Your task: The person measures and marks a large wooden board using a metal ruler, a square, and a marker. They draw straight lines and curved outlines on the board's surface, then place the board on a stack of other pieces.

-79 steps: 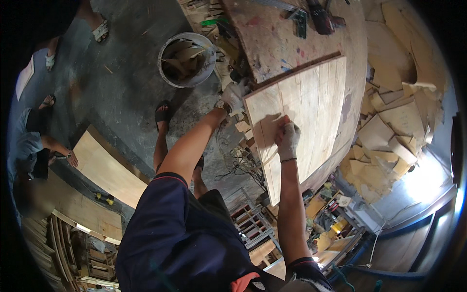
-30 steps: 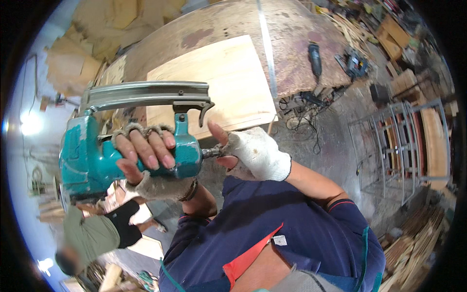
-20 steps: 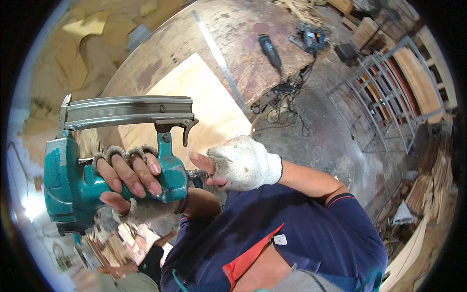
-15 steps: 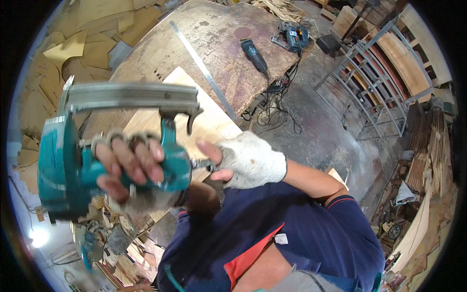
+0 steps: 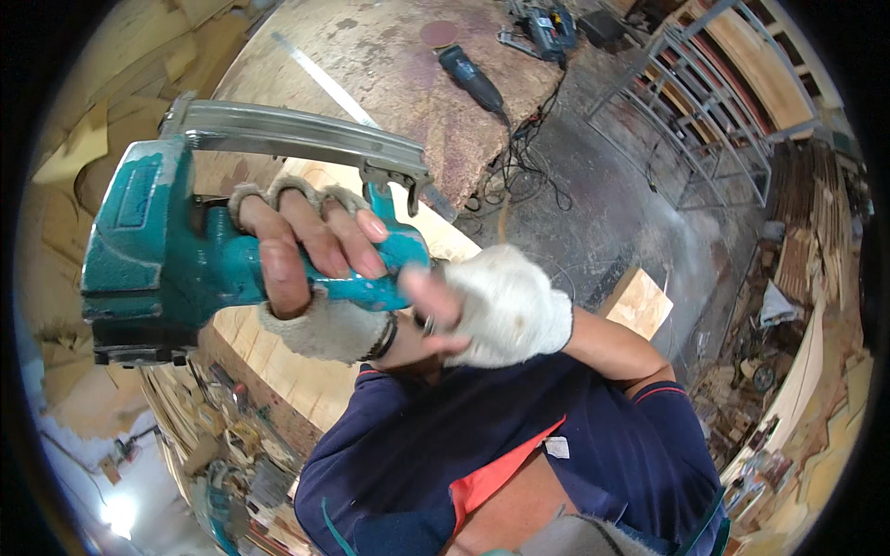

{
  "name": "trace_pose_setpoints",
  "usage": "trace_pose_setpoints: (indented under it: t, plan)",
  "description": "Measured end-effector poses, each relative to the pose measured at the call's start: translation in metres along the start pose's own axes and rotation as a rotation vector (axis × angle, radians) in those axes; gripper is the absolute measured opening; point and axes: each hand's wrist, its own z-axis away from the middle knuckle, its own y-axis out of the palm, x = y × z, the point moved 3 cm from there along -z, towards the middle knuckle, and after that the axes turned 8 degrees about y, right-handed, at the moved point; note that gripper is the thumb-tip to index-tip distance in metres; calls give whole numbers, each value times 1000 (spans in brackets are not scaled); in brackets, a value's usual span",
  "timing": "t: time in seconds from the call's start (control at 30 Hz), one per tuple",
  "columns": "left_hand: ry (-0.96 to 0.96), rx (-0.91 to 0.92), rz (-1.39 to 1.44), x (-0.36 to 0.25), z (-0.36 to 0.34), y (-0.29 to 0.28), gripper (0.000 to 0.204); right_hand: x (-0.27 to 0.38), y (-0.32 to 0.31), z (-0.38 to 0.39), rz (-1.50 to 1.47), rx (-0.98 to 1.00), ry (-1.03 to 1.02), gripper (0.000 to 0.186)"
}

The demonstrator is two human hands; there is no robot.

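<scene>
A teal pneumatic nail gun [image 5: 232, 269] with a long grey metal magazine is held up in front of me on the left. My left hand [image 5: 315, 259], in a fingerless work glove, wraps around its handle. My right hand [image 5: 496, 310], in a white fingerless glove, is at the rear end of that handle. Its thumb and fingers are closed about the small metal air fitting [image 5: 425, 324] there, partly hidden and blurred by motion. Beneath the tool lies a pale wooden board [image 5: 278, 371], partly covered by the gun and my hands.
On the worn worktable [image 5: 389, 65] are a metal ruler [image 5: 324, 79], a dark sander with a round disc [image 5: 471, 82] and a jigsaw [image 5: 542, 32]. Cables [image 5: 524, 171] hang off its edge. A metal rack [image 5: 695, 120] stands at right; a wood block [image 5: 638, 304] is by my right forearm.
The nail gun and both hands have shifted right in view, and the gun has tilted, its magazine now sloping down to the right. The right hand stays at the handle's end.
</scene>
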Motion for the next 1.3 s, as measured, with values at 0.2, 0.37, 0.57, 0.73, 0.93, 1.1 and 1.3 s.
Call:
trace_pose_setpoints:
  t: [0.2,0.37,0.57,0.73,0.93,1.1,1.3]
  plan:
    - [-104,-48,181,9,-31,-25,25,-7,-14,-5,67,36,202,95]
    - [-154,-14,271,15,-36,-19,25,-26,-14,-13,105,-82,293,78]
    - [-232,76,330,26,-40,-18,20,-36,-12,-21,115,-1,154,89]
    - [-394,297,370,19,-50,-26,14,-18,-3,-30,-27,41,124,83]
    - [-394,169,472,49,-35,-35,15,-18,12,-19,-154,-18,443,86]
    - [-344,-347,-165,111,19,-49,29,-88,7,6,-486,-170,924,83]
    - [-567,-246,-1074,225,65,-202,11,-166,-10,130,419,127,1199,91]
